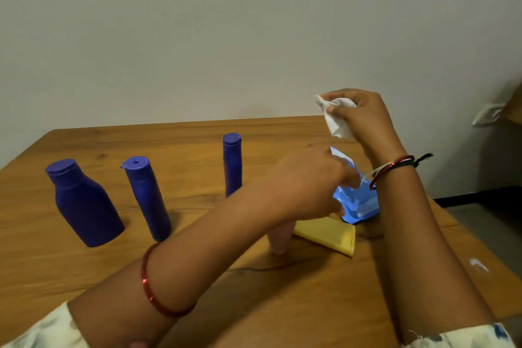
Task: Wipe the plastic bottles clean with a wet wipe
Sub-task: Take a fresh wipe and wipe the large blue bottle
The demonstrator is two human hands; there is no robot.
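Standing toward the left edge of the wooden table [42, 248] you have a broad blue bottle [84, 203] with a sloped shoulder, upright, and just to its right a slimmer blue bottle [148, 198], its flip cap showing a small hole on top. A third blue bottle [232, 162], narrow and upright, stands nearer the far edge, its lower part hidden behind your left forearm. Your left hand [308, 178] reaches across to the blue wipes packet [357, 200] toward the table's right side, fingers curled onto its top; it looks like you are gripping it, though the fingertips blur there. Under that forearm a pale pinkish object [279, 237] stands on the table, too hidden to name. A yellow folded cloth [327, 233] lies just in front of the packet, touching it. Your right hand [361, 118] is raised above the packet, pinching a crumpled white wet wipe [336, 118] between thumb and fingers.
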